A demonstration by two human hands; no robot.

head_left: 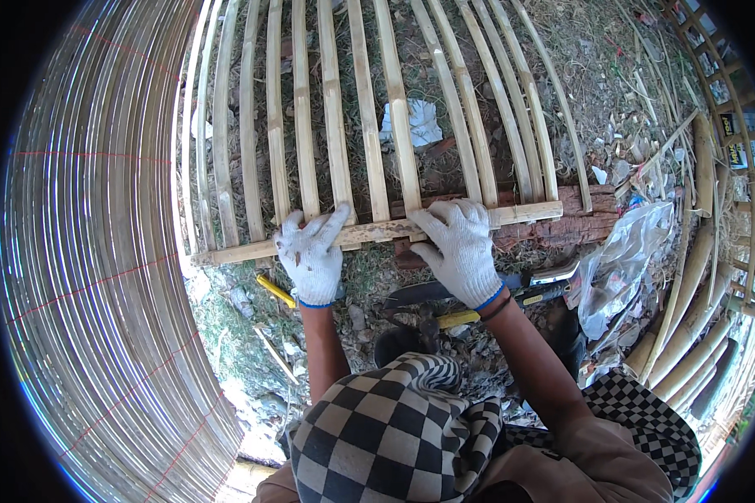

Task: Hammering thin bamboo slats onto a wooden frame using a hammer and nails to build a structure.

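A row of pale bamboo slats [330,109] stretches away from me, their near ends meeting a bamboo crosspiece [377,231] that runs sideways. My left hand [312,258], in a white knit glove, grips the crosspiece left of its middle, fingers laid over it and onto the slats. Also gloved in white, my right hand [461,251] holds the crosspiece farther right, its thumb on the near side and its fingers over the top. Beneath the right part of the crosspiece lies a reddish, rough block [575,225]. The undersides of both hands are hidden.
A yellow-handled tool [275,291] lies by my left wrist; another yellow handle [458,319] lies under my right wrist. A clear plastic bag [617,272] and bamboo poles [684,323] are at right. A slatted bamboo screen [101,226] fills the left side.
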